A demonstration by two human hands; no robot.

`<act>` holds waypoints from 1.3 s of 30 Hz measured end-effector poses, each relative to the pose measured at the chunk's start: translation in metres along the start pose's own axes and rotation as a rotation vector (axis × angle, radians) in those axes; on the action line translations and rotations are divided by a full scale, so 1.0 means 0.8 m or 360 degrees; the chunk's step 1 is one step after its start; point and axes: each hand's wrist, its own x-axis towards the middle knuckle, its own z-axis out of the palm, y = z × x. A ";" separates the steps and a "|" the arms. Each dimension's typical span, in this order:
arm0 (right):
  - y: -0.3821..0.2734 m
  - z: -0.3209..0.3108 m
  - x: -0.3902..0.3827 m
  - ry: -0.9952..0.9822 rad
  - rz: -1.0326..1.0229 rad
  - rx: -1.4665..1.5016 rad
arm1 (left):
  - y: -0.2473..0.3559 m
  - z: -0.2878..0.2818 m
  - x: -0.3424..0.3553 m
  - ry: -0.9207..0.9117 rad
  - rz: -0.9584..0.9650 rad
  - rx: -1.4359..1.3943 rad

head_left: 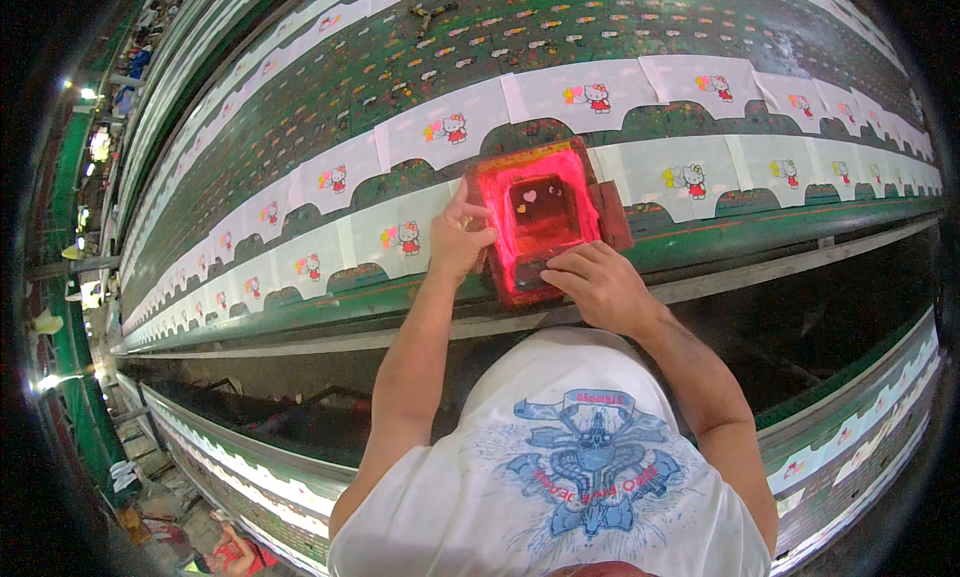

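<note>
A shallow box-like frame (498,217), coated bright pink-red inside, sits slightly turned between the person's two hands, over the near edge of a long green worktop (720,239). The left hand (460,241) is closed around the frame's left side, with the fingers on the rim and the thumb side toward the middle. The right hand (597,285) is at the frame's lower right corner, its fingers drawn narrowly together beside a dark bar (545,276) that lies along the near end; whether they pinch the bar or only rest on it, I cannot tell. The frame thus lies just right of the left hand and ahead and to the left of the right hand, touching both. In its middle is a dark red window (545,222) with small pale heart shapes showing near its top, and a dark red flap (612,215) juts from its right side. White fabric pieces (590,99) run in curved rows to either side and beyond, each printed with a cartoon cat in red beside coloured balloons. Behind the person, a second worktop (800,499) carries more white pieces, and another person (238,555) in red shows at lower left.
</note>
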 end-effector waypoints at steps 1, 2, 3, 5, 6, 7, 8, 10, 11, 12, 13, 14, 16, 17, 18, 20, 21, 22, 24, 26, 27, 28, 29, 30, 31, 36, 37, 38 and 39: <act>-0.001 -0.002 0.003 -0.0038 0.0021 0.0003 | 0.000 0.001 0.000 -0.0004 0.0015 -0.0025; -0.002 0.000 0.006 -0.0089 0.0042 -0.0063 | 0.001 0.001 0.000 -0.0012 0.0016 -0.0073; -0.004 0.004 0.010 -0.0140 0.0063 -0.0129 | 0.002 -0.002 -0.001 -0.0020 0.0016 -0.0121; -0.006 0.006 0.013 -0.0272 0.0110 -0.0261 | -0.001 0.001 0.000 -0.0023 0.0010 -0.0196; -0.008 0.009 0.014 -0.0344 0.0136 -0.0314 | -0.002 0.001 0.000 -0.0016 -0.0001 -0.0208; -0.011 0.006 0.018 -0.0421 0.0158 -0.0364 | -0.003 0.002 -0.002 -0.0005 -0.0015 -0.0199; -0.011 0.000 0.022 -0.0452 0.0159 -0.0367 | -0.003 0.001 -0.002 0.0006 -0.0025 -0.0189; -0.006 -0.020 0.035 -0.0514 0.0160 -0.0368 | -0.003 -0.001 -0.001 0.0024 -0.0051 -0.0123; 0.001 -0.025 0.043 -0.0539 0.0174 -0.0330 | -0.002 -0.001 -0.002 0.0023 -0.0023 -0.0108; 0.012 -0.029 0.052 -0.0565 0.0186 -0.0292 | -0.002 -0.001 -0.002 0.0024 0.0004 -0.0092; 0.025 -0.033 0.062 -0.0593 0.0199 -0.0256 | -0.001 0.001 -0.002 0.0025 0.0033 -0.0079; 0.038 -0.030 0.073 -0.0580 0.0160 -0.0274 | -0.001 0.003 -0.001 0.0030 0.0038 -0.0075; 0.054 -0.031 0.097 -0.0582 0.0256 -0.0229 | 0.001 0.007 -0.001 0.0046 0.0048 -0.0059; 0.059 -0.031 0.112 -0.0578 0.0301 -0.0204 | 0.005 0.008 -0.002 0.0050 0.0056 -0.0023; 0.066 -0.028 0.123 -0.0571 0.0415 -0.0189 | 0.010 0.010 -0.004 0.0051 0.0065 0.0013; 0.087 -0.018 0.138 -0.0471 0.0350 -0.0265 | 0.008 0.007 -0.003 0.0047 0.0063 0.0073; 0.096 -0.012 0.143 -0.0419 0.0319 -0.0301 | 0.000 0.005 -0.001 0.0040 0.0051 0.0093; 0.099 -0.008 0.146 -0.0388 0.0321 -0.0322 | 0.000 0.006 -0.001 0.0042 0.0069 0.0102; 0.105 -0.003 0.148 -0.0323 0.0332 -0.0369 | 0.000 0.007 -0.001 0.0057 0.0146 0.0111; 0.084 -0.002 0.146 -0.0376 0.0355 -0.0384 | -0.006 0.004 -0.001 0.0075 0.0213 0.0172; 0.072 0.000 0.142 -0.0404 0.0367 -0.0390 | -0.012 0.002 0.000 0.0075 0.0229 0.0232; 0.067 0.004 0.133 -0.0365 0.0334 -0.0405 | -0.007 0.002 0.001 0.0064 0.0249 0.0292; 0.064 0.010 0.123 -0.0327 0.0303 -0.0420 | -0.002 0.004 -0.001 0.0056 0.0198 0.0225; 0.060 0.016 0.112 -0.0288 0.0272 -0.0436 | 0.002 0.006 -0.004 0.0047 0.0146 0.0159; 0.054 0.020 0.102 -0.0256 0.0252 -0.0445 | 0.013 0.007 -0.006 0.0035 0.0096 0.0093; 0.006 0.025 0.066 -0.0288 0.0260 -0.0495 | 0.008 0.006 -0.007 0.0074 0.0168 0.0220; -0.003 0.023 0.061 -0.0308 0.0278 -0.0497 | 0.005 0.007 -0.007 0.0112 0.0261 0.0209; -0.014 0.022 0.056 -0.0347 0.0326 -0.0467 | 0.003 0.007 -0.008 0.0111 0.0262 0.0219; -0.023 0.023 0.049 -0.0376 0.0344 -0.0456 | 0.000 0.006 -0.009 0.0113 0.0262 0.0230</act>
